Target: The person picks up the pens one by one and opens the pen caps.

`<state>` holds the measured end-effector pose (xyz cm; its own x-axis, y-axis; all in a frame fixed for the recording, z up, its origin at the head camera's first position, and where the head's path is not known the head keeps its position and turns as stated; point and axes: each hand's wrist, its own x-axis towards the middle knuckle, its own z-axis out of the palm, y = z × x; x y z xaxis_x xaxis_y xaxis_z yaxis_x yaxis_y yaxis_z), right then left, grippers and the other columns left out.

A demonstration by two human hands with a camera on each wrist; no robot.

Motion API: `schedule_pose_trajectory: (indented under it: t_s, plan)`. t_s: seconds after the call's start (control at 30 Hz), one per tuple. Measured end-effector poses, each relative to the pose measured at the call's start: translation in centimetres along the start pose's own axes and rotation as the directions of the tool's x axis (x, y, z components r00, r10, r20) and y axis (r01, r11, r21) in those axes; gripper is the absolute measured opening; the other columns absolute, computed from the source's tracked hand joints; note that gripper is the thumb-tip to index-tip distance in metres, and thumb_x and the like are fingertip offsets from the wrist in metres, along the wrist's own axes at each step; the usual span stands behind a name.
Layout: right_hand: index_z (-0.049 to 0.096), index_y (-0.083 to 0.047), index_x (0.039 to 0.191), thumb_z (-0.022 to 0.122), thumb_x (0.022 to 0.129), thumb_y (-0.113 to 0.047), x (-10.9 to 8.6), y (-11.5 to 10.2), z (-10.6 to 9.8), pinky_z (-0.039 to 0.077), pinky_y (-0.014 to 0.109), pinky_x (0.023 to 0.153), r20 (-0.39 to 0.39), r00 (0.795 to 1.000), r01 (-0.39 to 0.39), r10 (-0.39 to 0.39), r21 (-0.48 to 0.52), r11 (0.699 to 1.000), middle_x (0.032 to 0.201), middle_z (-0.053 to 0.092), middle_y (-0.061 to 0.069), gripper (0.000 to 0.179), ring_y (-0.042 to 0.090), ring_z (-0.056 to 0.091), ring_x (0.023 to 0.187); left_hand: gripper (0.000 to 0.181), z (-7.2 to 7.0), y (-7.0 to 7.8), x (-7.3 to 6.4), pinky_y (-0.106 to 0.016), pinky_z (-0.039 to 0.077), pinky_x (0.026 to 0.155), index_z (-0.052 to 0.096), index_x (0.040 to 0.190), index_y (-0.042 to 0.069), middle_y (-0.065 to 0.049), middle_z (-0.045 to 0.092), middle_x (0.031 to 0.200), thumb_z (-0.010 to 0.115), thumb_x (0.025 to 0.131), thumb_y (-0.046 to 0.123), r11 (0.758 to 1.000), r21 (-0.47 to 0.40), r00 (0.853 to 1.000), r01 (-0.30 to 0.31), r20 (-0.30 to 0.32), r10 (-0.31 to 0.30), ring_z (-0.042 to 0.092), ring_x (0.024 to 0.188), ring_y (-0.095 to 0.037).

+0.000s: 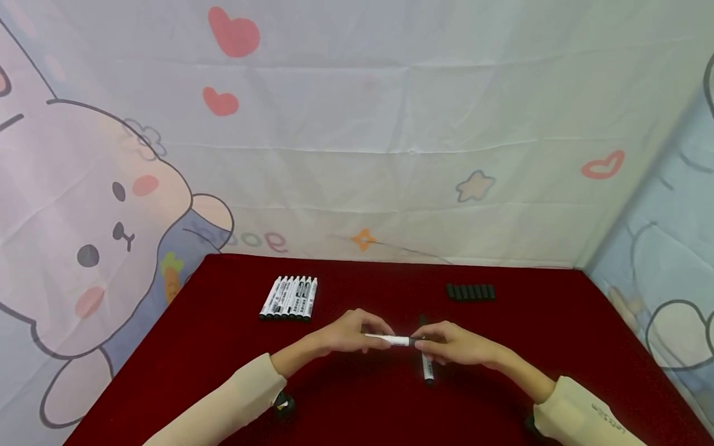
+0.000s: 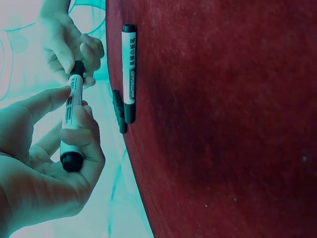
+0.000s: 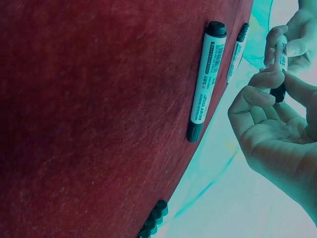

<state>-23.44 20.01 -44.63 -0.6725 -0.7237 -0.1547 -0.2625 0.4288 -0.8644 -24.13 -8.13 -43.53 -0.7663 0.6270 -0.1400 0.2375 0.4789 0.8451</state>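
Above the middle of the red cloth, my left hand (image 1: 352, 332) grips the white barrel of a marker (image 1: 397, 341) with its thumb and curled fingers. From the other side my right hand (image 1: 458, 344) pinches the black cap (image 3: 278, 93) at the marker's end. The cap appears to be on the barrel. A second marker (image 1: 427, 368), white with black ends, lies on the cloth beneath the right hand, which partly covers it in the head view. The right wrist view shows that lying marker (image 3: 205, 82) whole.
At the back left several white markers (image 1: 289, 298) without caps lie side by side in a row. Several black caps (image 1: 471, 292) stand in a line at the back right. The red cloth (image 1: 357, 282) ends at a printed fabric backdrop (image 1: 334, 124).
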Motion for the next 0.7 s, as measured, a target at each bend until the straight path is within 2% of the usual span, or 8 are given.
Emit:
schedule_pose_trajectory:
  t_s: [0.13, 0.23, 0.27, 0.37, 0.47, 0.5, 0.6, 0.7]
  plan:
    - [0.064, -0.001, 0.129, 0.051, 0.108, -0.025, 0.1, -0.3, 0.3, 0.04, 0.019, 0.059, 0.018, 1.0, 0.016, -0.016, -0.004, 1.0, 0.079, 0.057, 0.002, 0.034, 0.005, 0.048, 0.065, 0.018, 0.4, 0.4, 0.2, -0.021, 0.051, 0.059, 0.078, 0.11, 0.01, -0.002, 0.075, 0.093, 0.075, 0.094, 0.016, 0.999, 0.038, 0.999, -0.034, 0.007, 0.033, 0.061, 0.066, -0.012]
    - [0.064, 0.0, 0.127, 0.049, 0.109, -0.026, 0.3, -0.3, 0.5, 0.037, 0.019, 0.056, 0.046, 0.998, 0.033, -0.033, 0.0, 0.999, 0.073, 0.051, -0.002, 0.035, 0.004, 0.043, 0.06, 0.018, 0.7, 0.6, 0.3, -0.021, 0.053, 0.059, 0.078, 0.11, 0.008, -0.006, 0.076, 0.094, 0.076, 0.093, 0.015, 0.996, 0.065, 0.998, -0.061, 0.008, 0.06, 0.067, 0.072, -0.025]
    - [0.064, -0.001, 0.128, 0.048, 0.11, -0.029, 0.9, 1.6, 0.6, 0.036, 0.019, 0.055, 0.056, 0.995, 0.078, -0.076, -0.02, 0.997, 0.072, 0.049, -0.003, 0.037, 0.004, 0.04, 0.059, 0.018, 0.7, 0.7, 0.3, -0.02, 0.052, 0.059, 0.078, 0.11, 0.008, -0.007, 0.076, 0.095, 0.076, 0.093, 0.015, 0.995, 0.076, 0.998, -0.069, 0.007, 0.068, 0.068, 0.073, -0.026]
    - [0.063, 0.002, 0.126, 0.044, 0.111, -0.03, 1.1, 1.7, 0.8, 0.034, 0.019, 0.054, 0.08, 0.994, 0.08, -0.08, 0.011, 0.997, 0.071, 0.045, -0.004, 0.04, 0.005, 0.036, 0.058, 0.019, 0.8, 0.7, 0.1, -0.017, 0.051, 0.058, 0.077, 0.111, 0.007, -0.009, 0.076, 0.097, 0.074, 0.094, 0.015, 0.986, 0.117, 0.993, -0.118, 0.005, 0.119, 0.066, 0.069, -0.022]
    - [0.062, 0.005, 0.123, 0.041, 0.112, -0.029, 1.0, 1.6, 1.0, 0.033, 0.018, 0.054, 0.091, 0.992, 0.083, -0.086, 0.033, 0.996, 0.073, 0.044, -0.004, 0.042, 0.005, 0.036, 0.059, 0.021, 0.7, 0.7, -0.3, -0.016, 0.051, 0.065, 0.075, 0.115, 0.006, -0.009, 0.075, 0.103, 0.07, 0.098, 0.016, 0.955, 0.208, 0.978, -0.209, 0.028, 0.208, 0.061, 0.073, -0.005]
    - [0.061, 0.007, 0.12, 0.04, 0.112, -0.026, 0.4, -0.4, 1.0, 0.034, 0.017, 0.054, 0.092, 0.994, 0.053, -0.057, 0.048, 0.997, 0.074, 0.043, -0.004, 0.04, 0.004, 0.036, 0.059, 0.022, 0.6, 0.7, -0.5, -0.016, 0.052, 0.069, 0.074, 0.117, 0.006, -0.008, 0.075, 0.106, 0.068, 0.099, 0.017, 0.938, 0.242, 0.969, -0.246, 0.041, 0.244, 0.06, 0.076, -0.002]
    - [0.061, 0.005, 0.114, 0.038, 0.113, -0.023, 0.3, -0.8, 0.9, 0.037, 0.016, 0.054, 0.075, 0.991, 0.115, -0.112, -0.04, 0.993, 0.073, 0.045, -0.004, 0.036, 0.0, 0.038, 0.058, 0.025, 0.4, 0.8, -0.9, -0.017, 0.052, 0.081, 0.071, 0.121, 0.004, -0.008, 0.075, 0.111, 0.062, 0.103, 0.017, 0.886, 0.308, 0.938, -0.346, 0.081, 0.338, 0.06, 0.089, -0.001]
    - [0.063, 0.0, 0.109, 0.038, 0.113, -0.023, 0.4, -1.0, 0.5, 0.04, 0.016, 0.055, 0.04, 0.985, 0.17, -0.166, -0.159, 0.973, 0.075, 0.05, 0.0, 0.034, -0.002, 0.04, 0.058, 0.026, 0.1, 1.0, -0.9, -0.017, 0.051, 0.081, 0.071, 0.122, 0.003, -0.012, 0.075, 0.107, 0.058, 0.105, 0.016, 0.866, 0.306, 0.917, -0.396, 0.094, 0.387, 0.057, 0.087, -0.002]
